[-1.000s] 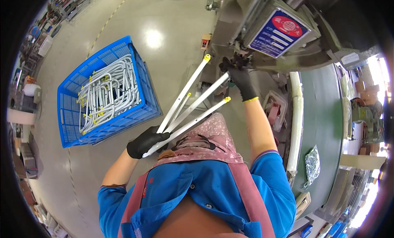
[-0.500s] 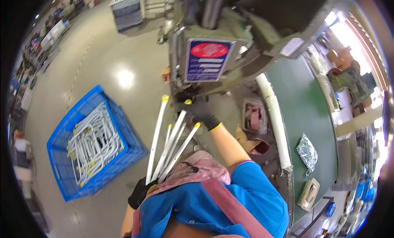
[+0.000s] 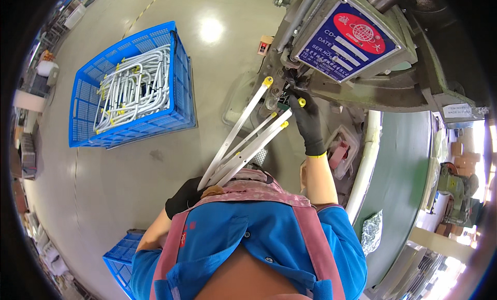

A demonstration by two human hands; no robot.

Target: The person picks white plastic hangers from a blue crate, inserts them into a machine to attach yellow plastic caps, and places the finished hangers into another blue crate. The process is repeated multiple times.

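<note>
White, yellow-tipped tubes (image 3: 239,158) slant from lower left to upper right before the person, down-left of the right hand (image 3: 308,125). That hand touches one upper end, nearest the grey machine (image 3: 393,90); its grip is unclear. The left hand (image 3: 182,197) clasps the lower ends.

hands (image 3: 308,126): 2 | blue crates (image 3: 137,133): 2 | yellow tips (image 3: 267,81) on held tubes (image 3: 237,128): 4 | foil packet (image 3: 371,234): 1
</note>
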